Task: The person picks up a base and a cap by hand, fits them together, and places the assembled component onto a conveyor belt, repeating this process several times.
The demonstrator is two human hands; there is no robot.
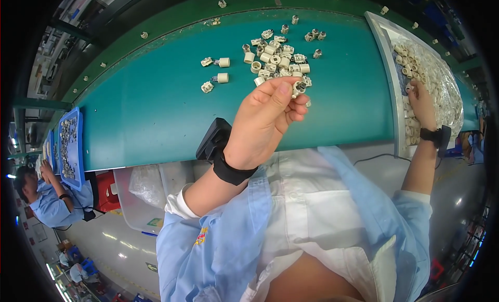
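Note:
My left hand (264, 115) is raised over the near side of the green work surface. Its thumb and fingers pinch a small cream plastic socket core (298, 89) with dark metal pieces on top. Just beyond it lies a loose pile of cream cylindrical sleeves and socket cores (275, 59). To the right, my right hand (423, 105) reaches into a grey-edged tray (391, 89) full of cream sleeves (408, 62). Its fingertips are closed on one cream plastic sleeve (409, 88), partly covered by the fingers.
Left of the pile lie two sleeves (223, 62) and two cores (207, 87). Clear plastic film (442, 78) lines the right tray. A blue tray (78, 146) of small parts stands at the left end, near a co-worker (57, 198). A clear bin (138, 198) stands below the edge.

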